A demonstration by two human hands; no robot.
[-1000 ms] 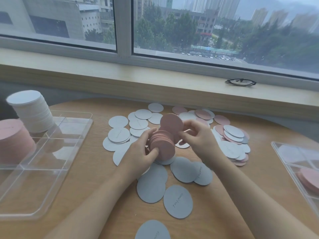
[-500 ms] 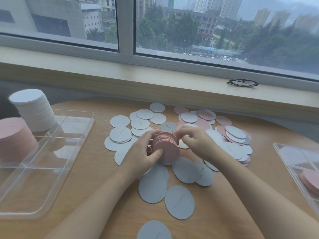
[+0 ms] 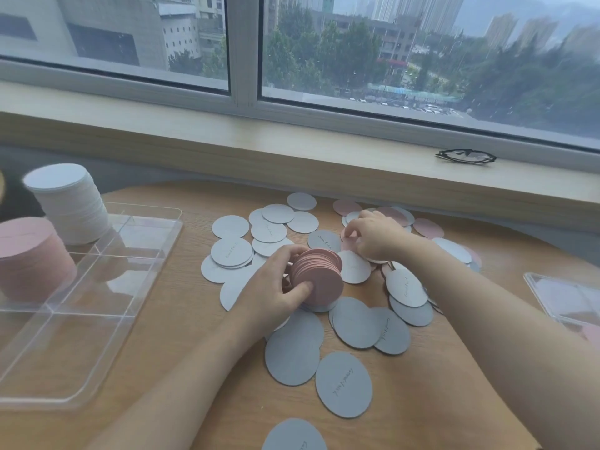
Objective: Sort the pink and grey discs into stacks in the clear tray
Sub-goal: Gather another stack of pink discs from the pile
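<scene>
A wide window onto a rainy city runs behind a pale sill, and below it a rounded wooden bench [image 3: 168,336] carries everything in the head view, the only view there is. The left hand [image 3: 276,290] has its fingers [image 3: 293,254] curled over the top and its thumb under the front of a bundle of thin pink card discs [image 3: 319,274], held on edge with its axis roughly level and its flat face toward the camera. The right hand [image 3: 376,237] lies beyond and to the right of that bundle, its fingertips pinched down on a loose pink disc [image 3: 347,243] lying flat among scattered grey card discs [image 3: 355,323]; how firmly it has it I cannot tell. That disc sits just right of the bundle's far end, so the right hand is plainly nearer. The clear plastic divided tray [image 3: 97,287] lies well to the left of the left fingers, holding a tall grey stack [image 3: 69,203] and a pink stack [image 3: 32,254].
</scene>
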